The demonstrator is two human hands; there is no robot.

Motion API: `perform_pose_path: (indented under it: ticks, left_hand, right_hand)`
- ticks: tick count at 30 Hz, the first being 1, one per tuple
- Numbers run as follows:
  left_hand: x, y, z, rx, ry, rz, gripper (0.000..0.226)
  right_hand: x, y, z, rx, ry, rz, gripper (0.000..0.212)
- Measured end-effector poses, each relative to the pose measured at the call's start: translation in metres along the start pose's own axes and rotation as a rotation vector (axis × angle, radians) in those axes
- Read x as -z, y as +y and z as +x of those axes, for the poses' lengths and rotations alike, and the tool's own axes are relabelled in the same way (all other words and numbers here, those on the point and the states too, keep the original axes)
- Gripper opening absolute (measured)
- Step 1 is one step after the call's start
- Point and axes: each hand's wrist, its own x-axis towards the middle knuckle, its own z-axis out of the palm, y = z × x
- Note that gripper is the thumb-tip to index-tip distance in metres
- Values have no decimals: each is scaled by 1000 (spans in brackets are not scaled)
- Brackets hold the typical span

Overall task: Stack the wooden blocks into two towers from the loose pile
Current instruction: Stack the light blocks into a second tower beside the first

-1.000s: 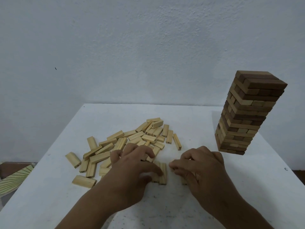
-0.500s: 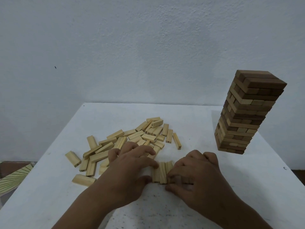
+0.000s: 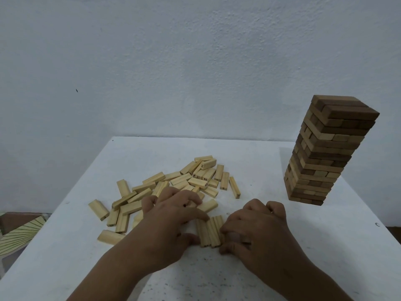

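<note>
Fingers of the left hand are curled down against the left edge of a short row of blocks, with the thumb near the row's near-left corner. On the other side, the right hand presses in with bent fingers against the row's right edge, so both hands hold the row between them. Whether the right hand covers a further block cannot be told. That row lies flat on the white tabletop, its pale blocks side by side and running away from the viewer.

Behind the left hand, the loose pile of pale blocks spreads across the middle and left of the tabletop, many overlapping, some bearing small printed numbers. One single block lies apart at the near-left of the pile, and another sits at its far-left edge.

Well apart to the right stands a finished tower of mixed pale and dark blocks, upright near the right edge. A plain whitish wall fills the background, and a striped surface shows at lower left, beyond the tabletop.
</note>
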Motion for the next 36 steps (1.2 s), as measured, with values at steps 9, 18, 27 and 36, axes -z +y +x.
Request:
perform_pose_path:
  ticks: [9, 18, 27, 36]
  left_hand:
    - [-3, -1, 1, 23, 31, 26, 33]
    - [-5, -5, 3, 18, 49, -7, 30]
    - [-3, -4, 1, 0, 44, -2, 23]
    - [4, -4, -5, -40, -13, -47, 13]
  right_hand:
    - [1, -8, 3, -10, -26, 20, 23]
    - [4, -9, 4, -41, -77, 45, 25]
    - [4, -29, 5, -120, -70, 6, 56]
    - [4, -25, 9, -155, -189, 163, 36]
